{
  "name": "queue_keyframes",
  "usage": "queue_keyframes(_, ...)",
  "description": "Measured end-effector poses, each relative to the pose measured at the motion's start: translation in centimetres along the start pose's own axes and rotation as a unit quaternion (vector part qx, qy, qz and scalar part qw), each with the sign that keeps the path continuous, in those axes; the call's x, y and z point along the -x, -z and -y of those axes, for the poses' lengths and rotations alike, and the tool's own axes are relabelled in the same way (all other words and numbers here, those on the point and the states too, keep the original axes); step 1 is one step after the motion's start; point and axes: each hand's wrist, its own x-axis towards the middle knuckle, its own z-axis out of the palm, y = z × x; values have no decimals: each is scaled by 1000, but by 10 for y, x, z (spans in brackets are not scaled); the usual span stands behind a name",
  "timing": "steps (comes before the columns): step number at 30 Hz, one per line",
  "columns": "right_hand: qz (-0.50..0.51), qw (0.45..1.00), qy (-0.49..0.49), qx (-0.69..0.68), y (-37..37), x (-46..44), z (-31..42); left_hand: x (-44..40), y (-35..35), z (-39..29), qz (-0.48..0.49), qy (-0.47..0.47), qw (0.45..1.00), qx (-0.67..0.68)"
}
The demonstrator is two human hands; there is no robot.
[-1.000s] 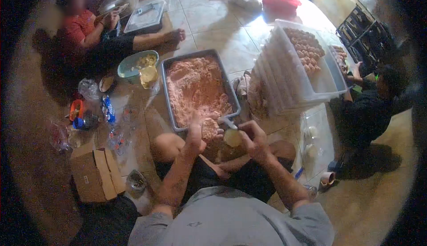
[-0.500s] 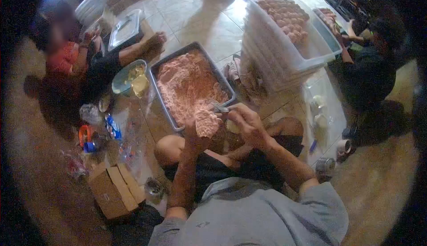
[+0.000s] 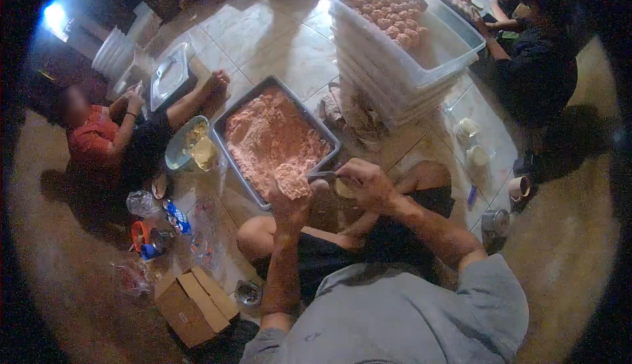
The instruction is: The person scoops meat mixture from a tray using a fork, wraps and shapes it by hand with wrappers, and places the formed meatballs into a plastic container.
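Observation:
A grey rectangular tub (image 3: 268, 82) of pink ground meat (image 3: 263, 127) sits on the floor in front of my crossed legs. Over its near corner, my left hand (image 3: 289, 211) is closed around a lump of ground meat (image 3: 293, 182). My right hand (image 3: 366, 181) grips a grey metal utensil (image 3: 322, 175), whose end points at that lump; its exact kind is too blurred to tell. A green bowl (image 3: 176, 148) with yellow contents and a yellowish piece at its rim stands left of the tub.
Stacked clear plastic trays (image 3: 388, 87) stand back right, the top one holding meatballs (image 3: 390, 16). One person (image 3: 99, 133) sits at left near a lidded container (image 3: 172, 77), another (image 3: 536, 67) at right. A cardboard box (image 3: 196, 306), plastic packets (image 3: 176, 218) and a metal tin (image 3: 495, 222) lie nearby.
The view has shifted slightly. The utensil has turned and its end now lies level beside the lump, partly withdrawn from over the meat. My left hand still holds the lump.

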Motion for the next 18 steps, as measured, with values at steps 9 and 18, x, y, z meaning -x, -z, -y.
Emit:
queue_keyframes(9,64,883,-183,-427,-43,33,-9,-5,-2,24,-48,-6,996,72)
queue_keyframes(18,-46,988,-46,-138,-22,21,-2,-13,32,3,80,-126,963,-223)
